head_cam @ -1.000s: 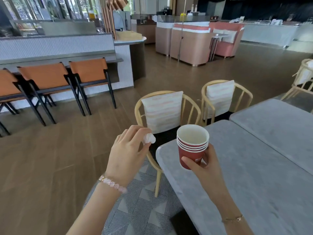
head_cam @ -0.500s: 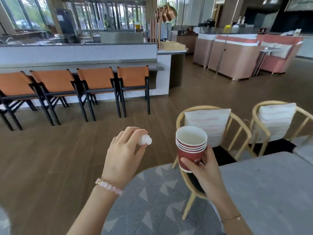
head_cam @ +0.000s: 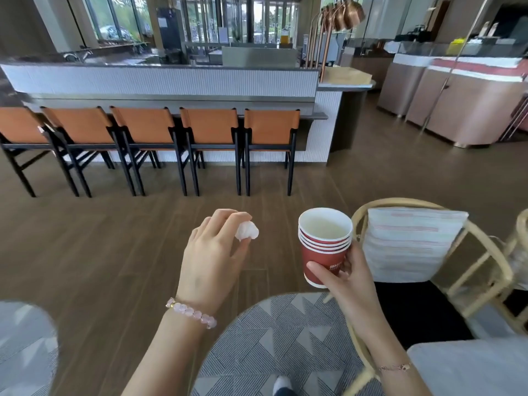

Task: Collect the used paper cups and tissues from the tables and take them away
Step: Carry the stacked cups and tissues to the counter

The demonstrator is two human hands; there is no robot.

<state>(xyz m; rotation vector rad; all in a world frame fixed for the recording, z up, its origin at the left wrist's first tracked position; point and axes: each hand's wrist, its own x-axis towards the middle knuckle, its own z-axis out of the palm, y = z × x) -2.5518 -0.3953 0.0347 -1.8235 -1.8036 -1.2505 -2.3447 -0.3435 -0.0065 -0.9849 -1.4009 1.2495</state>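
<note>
Items in hand; view turns left, away from the table.

The left hand (head_cam: 211, 261) pinches a crumpled tissue (head_cam: 247, 231) between thumb and fingertips, and the right hand (head_cam: 351, 278) grips a nested stack of red paper cups (head_cam: 324, 247), upright, fingers curled round its lower wall. Both holds match those of a second ago. What changes is the scene: the grey table (head_cam: 468, 367), which filled the right side, now shows only as a corner at near right. The wicker chair (head_cam: 471, 252) slides right, and the bar counter (head_cam: 160, 81) with its orange chairs (head_cam: 208, 127) fills the far view. Judgement: pickup at this table is complete and the carry-away step is under way; no bin is visible yet.
</note>
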